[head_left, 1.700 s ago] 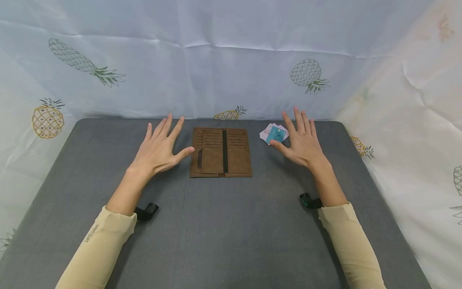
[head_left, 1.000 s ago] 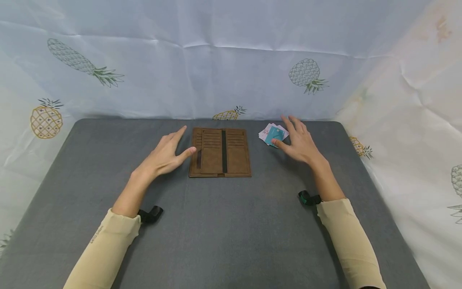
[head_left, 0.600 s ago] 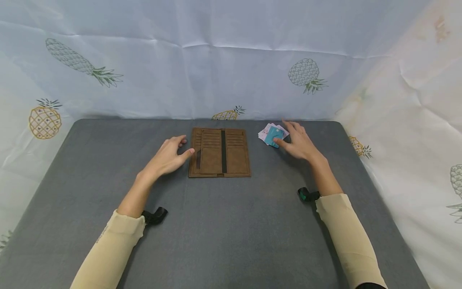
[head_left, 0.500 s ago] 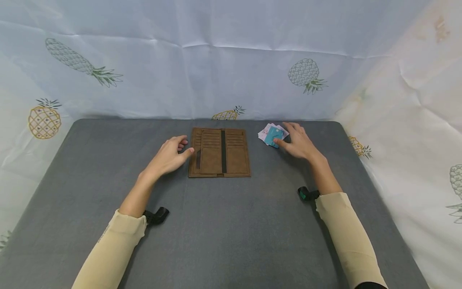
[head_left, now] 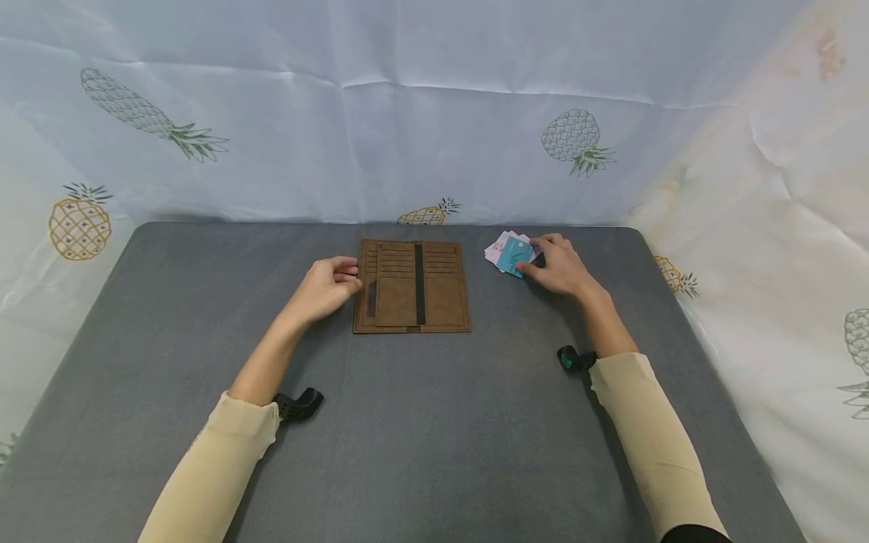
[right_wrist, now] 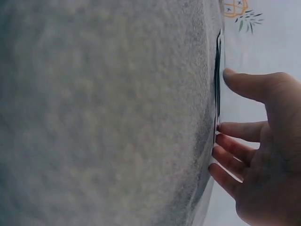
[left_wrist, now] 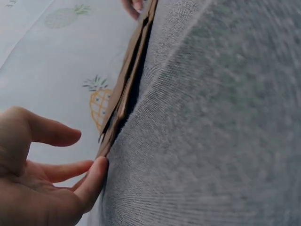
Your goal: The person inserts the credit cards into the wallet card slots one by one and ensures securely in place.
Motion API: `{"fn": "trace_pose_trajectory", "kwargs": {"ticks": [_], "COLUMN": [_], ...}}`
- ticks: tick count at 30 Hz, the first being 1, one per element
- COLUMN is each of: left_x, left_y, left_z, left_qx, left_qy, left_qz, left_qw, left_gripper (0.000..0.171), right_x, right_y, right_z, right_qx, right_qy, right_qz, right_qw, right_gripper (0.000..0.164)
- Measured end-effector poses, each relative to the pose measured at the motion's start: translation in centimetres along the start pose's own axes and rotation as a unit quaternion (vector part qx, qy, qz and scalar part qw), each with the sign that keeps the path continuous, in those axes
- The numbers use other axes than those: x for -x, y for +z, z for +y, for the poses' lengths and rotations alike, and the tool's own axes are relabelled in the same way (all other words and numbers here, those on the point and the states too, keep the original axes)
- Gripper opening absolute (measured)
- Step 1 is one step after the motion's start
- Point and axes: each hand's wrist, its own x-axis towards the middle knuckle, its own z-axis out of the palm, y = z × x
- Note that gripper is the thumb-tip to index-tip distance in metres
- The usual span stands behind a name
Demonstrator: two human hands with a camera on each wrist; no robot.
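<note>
A brown wallet lies spread flat near the far edge of the table, with rows of card slots and a dark strip down its middle. My left hand is at its left edge; in the left wrist view the fingertips touch the wallet's edge while the thumb stays apart. To the right, a teal card lies on a small fan of pale pink papers or cards. My right hand reaches over their right side, thumb at the teal card and fingers at the pile's edge in the right wrist view.
A dark grey cloth covers the table. Behind it hangs a white curtain printed with pineapples, which also runs along both sides. Black wrist cameras sit under both forearms, low over the table.
Both hands, spread wide at first, have come down with fingers bending. The left has moved right to the wallet's edge; the right has lowered onto the cards. Wallet and cards have stayed put.
</note>
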Motion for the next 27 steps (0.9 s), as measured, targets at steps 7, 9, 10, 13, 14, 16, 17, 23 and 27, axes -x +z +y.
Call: {"fn": "trace_pose_trajectory", "kwargs": {"ticks": [7, 9, 10, 13, 14, 16, 17, 23, 27], "left_x": [0.0, -0.1, -0.1, -0.2, -0.2, -0.2, -0.2, -0.2, -0.1], "left_y": [-0.2, -0.1, -0.1, 0.1, 0.2, 0.3, 0.3, 0.4, 0.5], "left_z": [-0.1, -0.1, -0.1, -0.2, -0.2, -0.2, -0.2, -0.2, -0.2], "left_qx": [0.047, 0.055, 0.060, 0.071, 0.075, 0.084, 0.085, 0.091, 0.094], "left_qy": [-0.010, -0.010, -0.009, -0.005, -0.003, 0.001, 0.003, 0.006, 0.006], "left_qz": [-0.001, 0.003, 0.005, 0.009, 0.011, 0.015, 0.016, 0.021, 0.024], "left_qw": [0.9989, 0.9985, 0.9981, 0.9974, 0.9971, 0.9964, 0.9962, 0.9956, 0.9953], "left_gripper": [0.058, 0.057, 0.056, 0.056, 0.056, 0.057, 0.057, 0.058, 0.058], "right_x": [-0.3, -0.3, -0.4, -0.4, -0.4, -0.4, -0.4, -0.5, -0.7], "right_y": [-0.3, -0.5, -0.6, -0.9, -0.9, -1.0, -1.1, -1.5, -1.8], "right_z": [-0.1, -0.1, -0.1, -0.1, 0.0, 0.0, 0.0, -0.2, -0.9], "right_qx": [-0.003, -0.013, -0.019, -0.047, -0.059, -0.086, -0.100, -0.164, -0.205], "right_qy": [0.000, 0.000, 0.001, -0.001, -0.001, 0.003, 0.003, -0.006, -0.026], "right_qz": [-0.004, -0.003, 0.000, 0.018, 0.024, 0.034, 0.037, 0.041, 0.045], "right_qw": [1.000, 1.000, 1.000, 0.999, 0.998, 0.996, 0.994, 0.986, 0.977], "right_gripper": [0.076, 0.075, 0.074, 0.068, 0.065, 0.057, 0.054, 0.040, 0.037]}}
